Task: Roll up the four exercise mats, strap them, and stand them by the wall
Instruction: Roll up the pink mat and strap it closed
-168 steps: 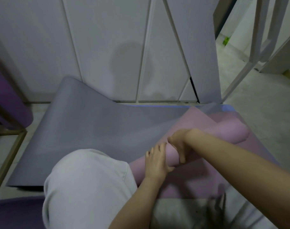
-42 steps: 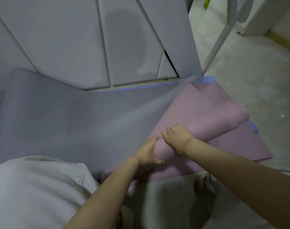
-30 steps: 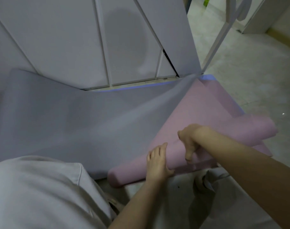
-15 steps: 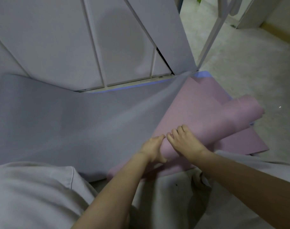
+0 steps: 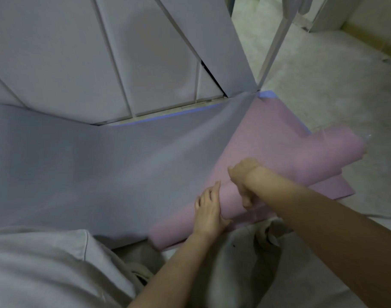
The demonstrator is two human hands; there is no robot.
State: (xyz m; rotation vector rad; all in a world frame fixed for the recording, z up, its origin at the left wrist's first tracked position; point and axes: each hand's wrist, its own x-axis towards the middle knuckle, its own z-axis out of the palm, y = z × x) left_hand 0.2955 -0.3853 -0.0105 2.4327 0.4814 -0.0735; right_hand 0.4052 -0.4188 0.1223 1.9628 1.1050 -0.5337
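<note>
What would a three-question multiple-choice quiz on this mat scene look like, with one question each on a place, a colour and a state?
1. Where does the grey mat lie?
A. left of the mat being rolled
B. right of it
C. standing on end

2. What colour is the mat being rolled?
A. green
B. pink
C. black

3. How far along is it?
A. fully flat
B. partly rolled
C. rolled and strapped

Answers:
1. A: the grey mat spreads out to its left.
2. B: the roll under the left hand and right hand is pink.
3. B: a flat pink part shows beyond the roll, and no strap is in sight.
</note>
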